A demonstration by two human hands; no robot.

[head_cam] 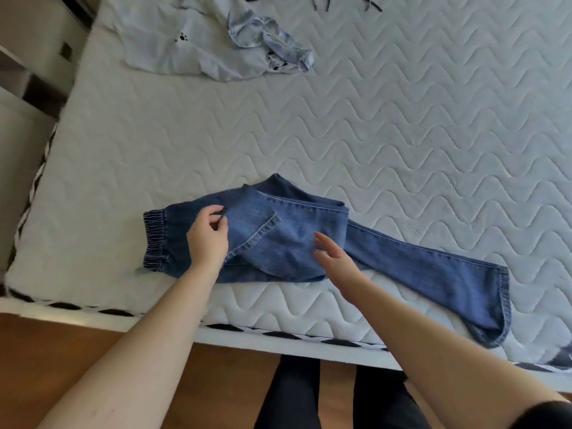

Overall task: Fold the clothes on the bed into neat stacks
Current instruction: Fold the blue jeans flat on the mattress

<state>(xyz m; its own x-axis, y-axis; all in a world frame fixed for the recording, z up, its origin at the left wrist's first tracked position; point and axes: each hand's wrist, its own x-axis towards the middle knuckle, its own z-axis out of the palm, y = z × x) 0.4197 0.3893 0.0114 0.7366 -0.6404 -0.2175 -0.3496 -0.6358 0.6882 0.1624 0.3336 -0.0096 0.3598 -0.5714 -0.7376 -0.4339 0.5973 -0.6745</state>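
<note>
Blue jeans (402,261) lie across the near edge of the white quilted mattress (402,119), elastic waistband at the left, one leg folded back over the seat, the other stretching right to the hem. My left hand (208,235) hovers over the seat near the waistband, fingers loosely curled, holding nothing that I can see. My right hand (332,253) is over the folded part, fingers straight and relaxed, close to the denim.
A crumpled pale blue shirt with a paw print (185,38) and a light tie-dye garment (272,38) lie at the far left of the bed. Dark straps (368,3) show at the top edge. Wooden floor (46,351) and my dark-trousered legs are below.
</note>
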